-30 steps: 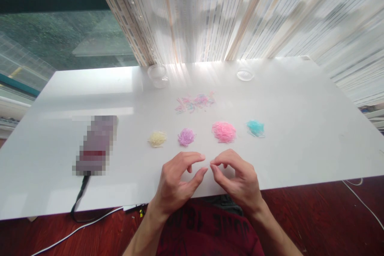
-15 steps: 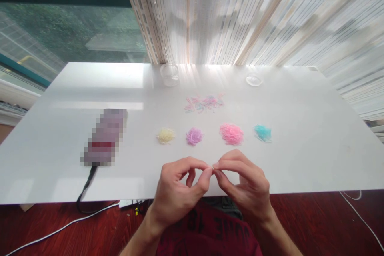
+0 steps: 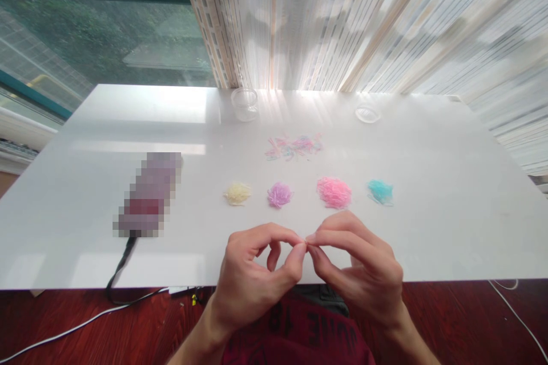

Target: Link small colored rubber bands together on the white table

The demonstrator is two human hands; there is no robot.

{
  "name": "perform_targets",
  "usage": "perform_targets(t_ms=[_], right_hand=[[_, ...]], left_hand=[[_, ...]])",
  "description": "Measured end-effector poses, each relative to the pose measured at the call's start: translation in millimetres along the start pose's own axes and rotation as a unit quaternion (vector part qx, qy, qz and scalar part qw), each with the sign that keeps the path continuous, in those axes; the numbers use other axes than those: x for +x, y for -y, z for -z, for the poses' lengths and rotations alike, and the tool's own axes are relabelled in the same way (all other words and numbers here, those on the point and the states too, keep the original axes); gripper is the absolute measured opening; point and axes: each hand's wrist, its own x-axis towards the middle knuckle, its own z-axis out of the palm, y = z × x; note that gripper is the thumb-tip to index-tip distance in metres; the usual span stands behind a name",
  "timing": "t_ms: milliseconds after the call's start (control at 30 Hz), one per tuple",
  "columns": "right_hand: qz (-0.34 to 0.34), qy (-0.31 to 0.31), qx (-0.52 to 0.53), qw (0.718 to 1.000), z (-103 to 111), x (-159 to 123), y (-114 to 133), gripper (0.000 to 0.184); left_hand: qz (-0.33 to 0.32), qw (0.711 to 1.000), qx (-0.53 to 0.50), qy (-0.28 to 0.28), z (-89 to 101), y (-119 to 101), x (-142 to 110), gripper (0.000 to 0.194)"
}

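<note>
My left hand and my right hand meet fingertip to fingertip over the table's near edge. Each is closed in a pinch of thumb and forefinger; whatever lies between them is too small to make out. Just beyond the hands, small heaps of thin short strips form a row: pale yellow, purple, pink and turquoise. Behind that row lies a loose scatter of mixed-colour strips.
A clear round tub and a clear shallow lid or dish stand at the back of the white table. On the left lies a blurred-out flat object with a black cable. A curtain hangs behind.
The view has shifted slightly. Both hands keep their fingertip-to-fingertip pinch, and the right hand sits a little farther right in the picture. The heaps look the same.
</note>
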Motion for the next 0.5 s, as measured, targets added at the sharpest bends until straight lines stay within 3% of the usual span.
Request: perform_targets(t_ms=[267, 500], right_hand=[[0.049, 0.010, -0.024, 0.998, 6, 20, 1, 0.026], [0.154, -0.004, -0.076, 0.985, 22, 84, 18, 0.022]], left_hand=[[0.017, 1.000, 0.009, -0.008, 2.0, -9, 15, 0.010], [-0.033, 0.998, 0.044, -0.041, 19.2, -46, 62, 0.013]])
